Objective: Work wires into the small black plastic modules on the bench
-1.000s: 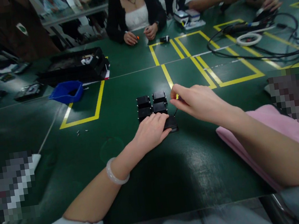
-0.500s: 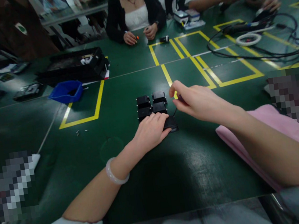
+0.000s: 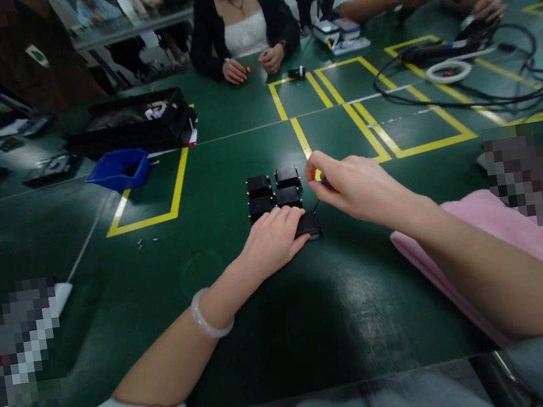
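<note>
Several black box-shaped parts [image 3: 288, 196] with small shiny screw ends on their sides sit in a tight group on the green table. My left hand [image 3: 273, 237] is closed over the nearest black part [image 3: 309, 224], pressing it to the table, and covers some of the group. My right hand [image 3: 349, 182] is closed, its thumb and forefinger pinching a small screwdriver [image 3: 317, 206]. The dark handle is mostly hidden in the fingers. Its thin shaft slants down to the right edge of the held part; the exact contact at the tip is too small to see.
Loose screws [image 3: 140, 244] lie left of the group. Farther back are a blue bin [image 3: 120, 169] and a black tray [image 3: 138, 118]. A pink cloth [image 3: 483, 234] lies under my right forearm. Cables [image 3: 468, 95] spread at the right, and people sit across the table.
The right-hand fingers have curled slightly tighter around the screwdriver handle. The left hand and the black parts keep their places; the whole view has shifted a little.
</note>
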Available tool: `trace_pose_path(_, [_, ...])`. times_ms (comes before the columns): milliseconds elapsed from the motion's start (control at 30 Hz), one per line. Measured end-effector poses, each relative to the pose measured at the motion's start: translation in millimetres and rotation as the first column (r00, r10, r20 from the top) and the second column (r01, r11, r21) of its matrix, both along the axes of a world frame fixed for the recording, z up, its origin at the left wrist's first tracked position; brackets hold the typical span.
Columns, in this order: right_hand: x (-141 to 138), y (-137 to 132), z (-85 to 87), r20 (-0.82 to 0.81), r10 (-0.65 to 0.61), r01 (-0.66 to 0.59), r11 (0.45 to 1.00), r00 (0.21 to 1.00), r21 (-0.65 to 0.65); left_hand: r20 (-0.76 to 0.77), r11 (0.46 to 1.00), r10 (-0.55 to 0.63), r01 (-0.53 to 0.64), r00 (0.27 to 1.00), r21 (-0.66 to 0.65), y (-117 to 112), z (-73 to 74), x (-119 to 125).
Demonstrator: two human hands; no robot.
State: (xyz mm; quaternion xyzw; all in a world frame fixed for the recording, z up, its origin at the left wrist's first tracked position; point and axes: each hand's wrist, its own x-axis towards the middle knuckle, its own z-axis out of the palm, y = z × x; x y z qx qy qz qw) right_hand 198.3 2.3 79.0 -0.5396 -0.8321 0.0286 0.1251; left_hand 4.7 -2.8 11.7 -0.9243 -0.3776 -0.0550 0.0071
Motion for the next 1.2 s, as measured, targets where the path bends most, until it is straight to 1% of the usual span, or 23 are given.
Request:
trace_pose_path(167, [4.0, 2.6, -0.9, -0.031, -0.025, 0.024, 1.0, 0.999, -0.016, -0.007, 1.0, 0.009, -0.009, 1.0, 0.014, 0.0, -1.2, -0.3])
trace_pose_path(367, [4.2, 1.9, -1.3, -0.07, 0.019, -0.022, 0.999, 0.997, -0.035, 0.001, 1.0, 0.002, -0.002, 1.0, 0.001, -0.1, -1.3, -0.1])
trace_pose_path(433, [3.4, 1.7, -1.5, -0.059, 0.029, -0.03, 0.999, 0.998, -0.022, 0.002, 1.0, 0.004, -0.004, 1.0, -0.001, 0.1, -1.2, -0.1])
trace_pose_path(567, [2.5, 1.6, -1.6, -0.002, 0.002, -0.002, 1.0, 1.0, 0.014, 0.006, 1.0, 0.003, -0.003, 1.0, 0.001, 0.8, -1.5, -0.3])
trace_pose_path(633, [3.7, 1.6, -1.0, 0.004, 0.012, -0.012, 1.0, 1.0, 0.006, 0.004, 1.0, 0.004, -0.004, 1.0, 0.004, 1.1, -1.8, -0.4])
trace_pose_path(767, [6.8, 1.4, 0.8, -0.034, 0.068, -0.07, 0.997, 0.997, -0.041, 0.004, 1.0, 0.008, -0.008, 1.0, 0.008, 1.0, -2.1, -0.4])
trace_pose_path(833, [6.6, 0.9, 1.3, -0.04, 0.066, -0.068, 0.997, 0.997, -0.047, 0.006, 1.0, 0.007, -0.007, 1.0, 0.005, 0.9, -1.8, -0.4])
trace_pose_path(1000, [3.9, -0.1, 1.6, 0.017, 0.026, -0.026, 1.0, 1.0, -0.017, 0.004, 1.0, 0.003, -0.003, 1.0, 0.0, 0.4, -0.5, -0.2])
trace_pose_path(1200, [6.4, 0.4, 2.8, -0.035, 0.069, -0.071, 0.996, 0.997, -0.052, 0.004, 1.0, 0.004, -0.004, 1.0, 0.005, 0.2, 0.0, 0.0])
